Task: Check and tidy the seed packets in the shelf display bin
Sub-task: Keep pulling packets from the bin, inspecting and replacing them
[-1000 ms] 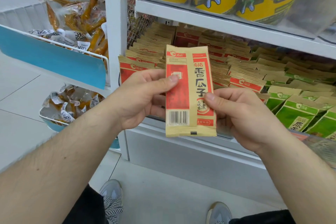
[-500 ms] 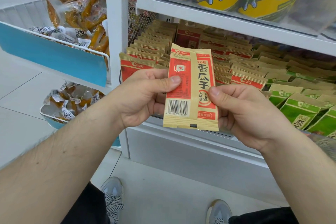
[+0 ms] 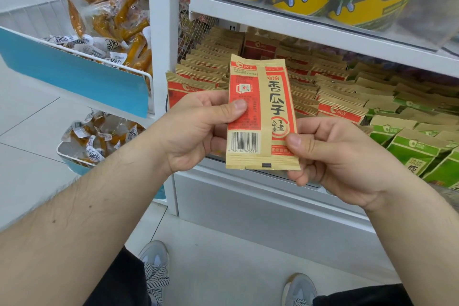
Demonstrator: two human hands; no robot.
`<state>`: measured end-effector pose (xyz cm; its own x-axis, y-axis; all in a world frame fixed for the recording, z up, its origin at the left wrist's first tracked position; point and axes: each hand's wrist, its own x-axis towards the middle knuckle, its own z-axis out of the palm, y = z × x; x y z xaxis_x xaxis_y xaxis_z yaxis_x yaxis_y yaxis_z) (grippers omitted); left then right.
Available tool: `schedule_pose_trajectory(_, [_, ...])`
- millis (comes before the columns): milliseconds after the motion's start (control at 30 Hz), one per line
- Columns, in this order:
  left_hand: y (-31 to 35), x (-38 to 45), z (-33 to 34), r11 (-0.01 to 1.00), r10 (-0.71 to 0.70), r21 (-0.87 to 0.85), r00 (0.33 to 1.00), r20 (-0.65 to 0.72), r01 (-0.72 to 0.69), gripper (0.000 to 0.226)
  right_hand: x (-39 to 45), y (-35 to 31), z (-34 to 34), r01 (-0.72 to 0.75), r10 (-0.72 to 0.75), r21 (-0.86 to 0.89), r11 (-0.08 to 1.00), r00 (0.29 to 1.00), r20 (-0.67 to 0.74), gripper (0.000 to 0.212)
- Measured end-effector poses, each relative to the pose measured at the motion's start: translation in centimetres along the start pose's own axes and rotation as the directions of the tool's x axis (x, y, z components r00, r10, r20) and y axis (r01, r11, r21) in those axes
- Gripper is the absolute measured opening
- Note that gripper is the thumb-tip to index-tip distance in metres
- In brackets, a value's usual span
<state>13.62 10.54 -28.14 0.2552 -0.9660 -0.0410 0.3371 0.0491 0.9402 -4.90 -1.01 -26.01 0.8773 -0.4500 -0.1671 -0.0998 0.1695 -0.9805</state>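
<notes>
The left hand (image 3: 196,131) and right hand (image 3: 330,156) pinched one upright red-and-tan seed packet (image 3: 260,114) by its edges. At twelve o'clock behind it, the display bin (image 3: 248,181) held rows of like packets (image 3: 330,97), green packets (image 3: 417,146) at three o'clock, apparently another flavour.

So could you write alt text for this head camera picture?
Both hands, left and right, hold a red and tan seed packet upright, barcode showing, in front of a shelf bin filled with red packets and green packets.

Bright, even shop lighting, sharp at the centre.
Soft shadows only; above the fingers (image 3: 238,107), pale glare on clear shelf fronts (image 3: 422,7). Wide-angle bending at edges; forearms slightly blurred.
</notes>
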Motion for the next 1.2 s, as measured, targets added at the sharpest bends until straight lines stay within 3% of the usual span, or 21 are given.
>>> schedule_pose_trajectory(67, [0.0, 0.0, 0.2, 0.998, 0.038, 0.042, 0.999, -0.031, -0.036, 0.039, 0.2, 0.3, -0.2, 0.006, -0.006, 0.008, 1.0, 1.0, 0.008, 0.039])
schedule_pose_trajectory(167, [-0.3, 0.0, 0.6, 0.997, 0.049, 0.064, 0.997, -0.052, -0.046, 0.063, 0.7, 1.2, -0.1, 0.012, -0.028, 0.119, 0.993, 0.991, 0.13, 0.035])
schedule_pose_trajectory(300, [-0.9, 0.0, 1.3, 0.998, 0.051, 0.027, 0.997, 0.056, -0.052, 0.04, 1.6, 2.8, 1.2, -0.207, -0.012, 0.477, 0.854, 0.91, 0.415, 0.036])
schedule_pose_trajectory(367, [-1.2, 0.1, 1.3, 0.998, 0.05, -0.03, 0.997, 0.053, -0.049, 0.032, 1.7, 3.0, 2.0, -0.264, 0.039, 0.436, 0.861, 0.887, 0.459, 0.036])
schedule_pose_trajectory(433, [-1.0, 0.2, 1.1, 0.997, 0.053, -0.062, 0.998, -0.023, -0.055, 0.036, 1.6, 2.7, 2.2, -0.185, 0.136, 0.166, 0.969, 0.954, 0.268, 0.025])
schedule_pose_trajectory(500, [-0.7, 0.2, 0.8, 0.996, 0.036, -0.082, 0.995, -0.094, -0.044, 0.044, 1.5, 2.5, 1.7, -0.082, 0.081, -0.096, 0.992, 0.997, -0.021, 0.03])
schedule_pose_trajectory(567, [-0.5, 0.1, 0.7, 0.999, 0.036, -0.03, 0.989, -0.141, -0.04, 0.052, 1.6, 2.1, 0.7, -0.014, 0.009, -0.041, 0.999, 0.993, -0.115, 0.034])
schedule_pose_trajectory(633, [-0.5, 0.1, 0.7, 0.998, 0.043, 0.05, 0.985, -0.166, -0.035, 0.057, 1.7, 1.9, 0.5, 0.042, -0.039, 0.018, 0.999, 0.99, -0.136, 0.04])
schedule_pose_trajectory(767, [-0.8, 0.1, 0.9, 0.988, 0.051, 0.154, 0.986, -0.158, -0.027, 0.057, 1.7, 2.5, 0.4, 0.11, -0.139, -0.163, 0.98, 0.974, -0.181, 0.04])
schedule_pose_trajectory(900, [-0.7, 0.0, 0.6, 0.975, 0.09, 0.215, 0.988, -0.122, -0.062, 0.05, 1.4, 2.3, 0.4, 0.125, -0.157, -0.2, 0.972, 0.975, -0.158, 0.032])
schedule_pose_trajectory(1033, [-0.1, -0.2, -0.1, 0.87, 0.149, 0.475, 0.989, 0.011, -0.136, 0.041, 1.0, 1.7, 0.4, 0.219, -0.239, -0.136, 0.966, 0.957, -0.161, 0.021])
schedule_pose_trajectory(1200, [0.1, -0.3, 0.3, 0.768, 0.137, 0.617, 0.985, 0.105, -0.173, 0.034, 0.7, 1.5, -0.3, 0.238, -0.245, -0.062, 0.969, 0.959, -0.144, 0.025])
